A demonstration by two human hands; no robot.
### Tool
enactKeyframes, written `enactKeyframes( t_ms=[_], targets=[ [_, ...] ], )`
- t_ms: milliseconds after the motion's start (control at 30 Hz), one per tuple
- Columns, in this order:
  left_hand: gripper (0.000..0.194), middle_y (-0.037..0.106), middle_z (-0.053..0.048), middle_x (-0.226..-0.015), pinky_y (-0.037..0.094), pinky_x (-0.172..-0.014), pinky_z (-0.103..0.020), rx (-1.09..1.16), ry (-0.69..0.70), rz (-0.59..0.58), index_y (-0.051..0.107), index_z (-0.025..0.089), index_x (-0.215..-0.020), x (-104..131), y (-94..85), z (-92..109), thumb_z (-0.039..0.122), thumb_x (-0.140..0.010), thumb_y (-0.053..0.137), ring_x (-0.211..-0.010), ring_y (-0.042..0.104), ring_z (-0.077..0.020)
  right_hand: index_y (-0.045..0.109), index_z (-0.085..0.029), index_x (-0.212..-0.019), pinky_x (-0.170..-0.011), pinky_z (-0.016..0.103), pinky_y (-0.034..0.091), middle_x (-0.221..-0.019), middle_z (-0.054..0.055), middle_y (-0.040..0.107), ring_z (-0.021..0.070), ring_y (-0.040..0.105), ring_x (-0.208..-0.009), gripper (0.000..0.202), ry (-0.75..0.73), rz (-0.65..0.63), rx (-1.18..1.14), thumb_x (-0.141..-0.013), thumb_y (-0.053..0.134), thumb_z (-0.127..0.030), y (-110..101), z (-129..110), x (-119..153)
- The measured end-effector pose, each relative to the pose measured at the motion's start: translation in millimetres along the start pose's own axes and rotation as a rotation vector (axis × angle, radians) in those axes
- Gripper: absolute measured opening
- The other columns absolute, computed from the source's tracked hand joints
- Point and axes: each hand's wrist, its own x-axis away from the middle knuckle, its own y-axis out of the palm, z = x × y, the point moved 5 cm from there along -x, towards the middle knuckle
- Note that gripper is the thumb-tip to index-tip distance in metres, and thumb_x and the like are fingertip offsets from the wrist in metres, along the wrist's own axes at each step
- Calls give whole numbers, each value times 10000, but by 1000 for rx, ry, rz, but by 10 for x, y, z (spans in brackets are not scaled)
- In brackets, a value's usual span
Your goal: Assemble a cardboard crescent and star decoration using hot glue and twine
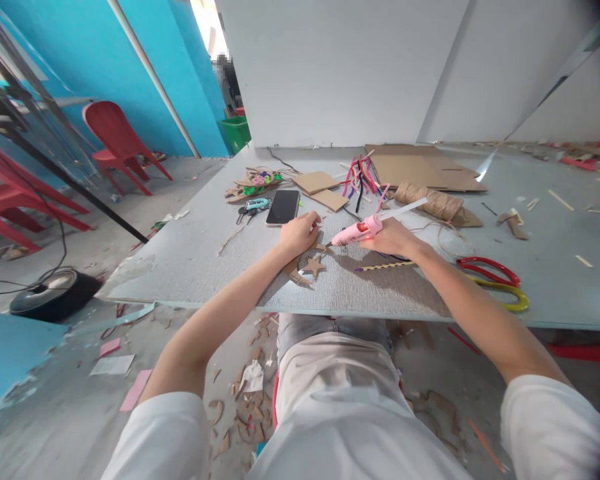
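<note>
My right hand (391, 239) is wrapped round a pink hot glue gun (353, 232), with a white glue stick (407, 207) jutting from its back. The gun's nozzle points left and down, close to a small cardboard piece (320, 247). My left hand (300, 233) is closed beside that piece, with curled fingers over cardboard; its exact hold is partly hidden. Just below it lie a cardboard star (315, 267) and a curved cardboard piece (295, 271), partly covered by my left wrist. A patterned pencil-like stick (385, 266) lies under my right forearm.
Beyond my left hand lie a phone (283, 207) and light-blue pliers (257, 204). Pipe cleaners (361, 179), cardboard sheets (420, 167) and a twine roll (430, 201) sit at the back. Scissors with red and yellow handles (503, 297) lie right, near the table edge (205, 305).
</note>
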Motion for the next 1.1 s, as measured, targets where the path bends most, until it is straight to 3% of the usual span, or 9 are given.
enactKeyframes(
  t_ms=[333, 767, 900, 1100],
  targets=[
    [240, 703, -55, -1067, 415, -705, -285, 1, -8, -22, 598, 239, -1097, 21, -33, 42, 217, -879, 498, -913, 635, -208, 736, -214, -897, -588, 264, 310, -727, 4, 686, 150, 547, -657, 210, -78, -35, -76, -728, 622, -263, -61, -119, 34],
    [234, 701, -65, -1091, 415, -722, -289, 26, -16, -34, 600, 228, -1087, 27, -36, 46, 204, -878, 497, -917, 637, -212, 599, -196, -670, -554, 249, 314, -643, 2, 588, 139, 519, -622, 123, 63, -47, -89, -701, 593, -314, -37, 67, 46],
    [234, 699, -73, -1089, 420, -726, -296, 25, -17, -37, 602, 224, -1089, 31, -42, 54, 210, -880, 497, -925, 636, -222, 601, -198, -658, -542, 250, 296, -615, -3, 573, 133, 498, -602, 122, 40, -51, -70, -704, 583, -309, -34, 63, 46],
    [241, 701, -71, -1090, 414, -714, -293, 11, -8, -42, 600, 215, -1095, 35, -45, 62, 213, -883, 487, -923, 639, -219, 718, -227, -864, -585, 256, 303, -722, -7, 668, 141, 527, -644, 193, -90, -58, -20, -721, 589, -227, -67, -40, 43]
  ],
)
